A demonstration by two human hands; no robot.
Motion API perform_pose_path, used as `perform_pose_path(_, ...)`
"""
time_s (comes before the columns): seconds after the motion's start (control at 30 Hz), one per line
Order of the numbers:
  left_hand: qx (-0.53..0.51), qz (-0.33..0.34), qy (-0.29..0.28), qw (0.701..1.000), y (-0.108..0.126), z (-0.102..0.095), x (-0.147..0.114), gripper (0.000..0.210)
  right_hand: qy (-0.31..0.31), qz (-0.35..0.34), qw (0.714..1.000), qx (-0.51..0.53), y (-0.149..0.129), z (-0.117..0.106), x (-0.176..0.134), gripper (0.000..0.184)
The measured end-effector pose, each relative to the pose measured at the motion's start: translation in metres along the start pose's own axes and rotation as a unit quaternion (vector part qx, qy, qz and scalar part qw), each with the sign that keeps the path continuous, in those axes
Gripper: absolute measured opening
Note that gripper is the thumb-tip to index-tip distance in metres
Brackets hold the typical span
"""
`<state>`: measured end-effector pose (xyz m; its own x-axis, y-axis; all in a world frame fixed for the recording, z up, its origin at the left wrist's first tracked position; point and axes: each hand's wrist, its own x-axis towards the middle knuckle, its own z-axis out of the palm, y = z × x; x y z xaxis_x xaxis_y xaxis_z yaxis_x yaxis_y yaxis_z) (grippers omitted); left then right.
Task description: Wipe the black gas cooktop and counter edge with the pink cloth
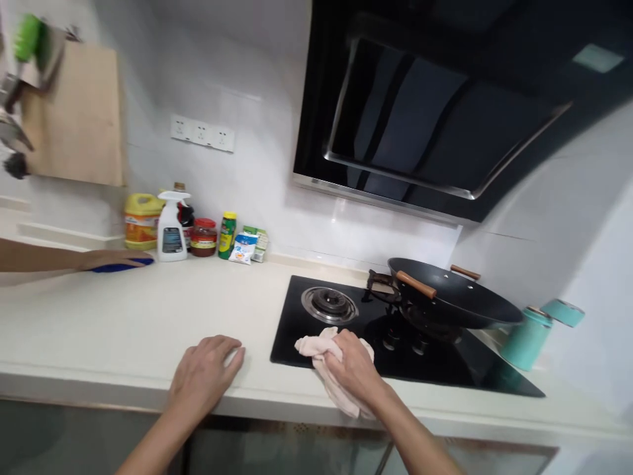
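My right hand point(353, 363) grips a pale pinkish cloth point(316, 345), pressed on the front left part of the black glass gas stove point(287, 340). Part of the cloth hangs over the counter's front edge. My left hand point(205, 369) rests on the white countertop point(133, 323) left of the stove, thumb apart from the fingers, holding nothing. Behind the cloth is the bare left burner point(330, 303). A black wok point(455, 297) with wooden handles sits over the right burner, and its removed-looking pan support point(383, 284) lies tilted near the wok's left side.
Another person's hand point(111, 259) presses a blue cloth point(123, 265) on the counter at left. A spray bottle point(171, 227), yellow jug point(141, 221), red-lidded jar point(204, 237) and packets point(244, 247) line the wall. A teal canister point(527, 340) stands right; a range hood point(395, 112) overhangs.
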<state>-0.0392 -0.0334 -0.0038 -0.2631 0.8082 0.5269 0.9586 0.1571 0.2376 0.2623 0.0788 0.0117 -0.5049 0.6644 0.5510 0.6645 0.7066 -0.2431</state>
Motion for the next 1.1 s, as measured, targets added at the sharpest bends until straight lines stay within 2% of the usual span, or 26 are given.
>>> perform_pose_path(0.1,-0.006,-0.001,0.024,1.0,0.002,0.002,-0.004,0.035,0.02,0.048,0.996,0.071,0.006,-0.001,0.042,0.021)
perform_pose_path(0.2,-0.014,0.0,0.042,0.999,0.002,0.005,-0.006,0.032,0.022,0.069,0.996,0.06,0.014,0.0,0.088,0.036)
perform_pose_path(0.3,-0.018,-0.003,0.051,0.999,0.002,0.006,-0.008,0.031,-0.018,0.066,0.997,0.042,0.008,0.018,0.121,0.052)
perform_pose_path(0.37,-0.021,-0.001,0.054,0.998,0.002,0.006,-0.009,0.029,-0.064,0.064,0.996,0.023,-0.004,0.035,0.131,0.051)
perform_pose_path(0.47,-0.022,-0.002,0.056,0.998,0.002,0.005,-0.01,0.028,-0.122,0.063,0.99,-0.011,-0.023,0.056,0.129,0.041)
perform_pose_path(0.53,-0.018,-0.007,0.052,0.998,0.002,0.003,-0.01,0.029,-0.142,0.06,0.988,-0.029,-0.031,0.06,0.122,0.043)
perform_pose_path(0.7,0.0,-0.023,0.023,0.999,0.001,0.0,-0.005,0.035,-0.169,0.032,0.984,-0.039,-0.033,0.039,0.082,0.04)
perform_pose_path(0.83,-0.002,-0.024,0.006,1.0,0.0,-0.001,-0.002,0.041,-0.142,0.005,0.989,-0.03,-0.022,0.019,0.047,0.033)
perform_pose_path(0.93,-0.009,-0.026,0.0,1.0,-0.003,-0.001,0.0,0.045,-0.123,0.059,0.988,-0.067,-0.002,0.011,0.04,0.036)
perform_pose_path(1.1,-0.015,-0.019,-0.007,1.0,-0.008,0.001,0.004,0.048,-0.093,0.195,0.97,-0.11,0.047,0.002,0.063,0.045)
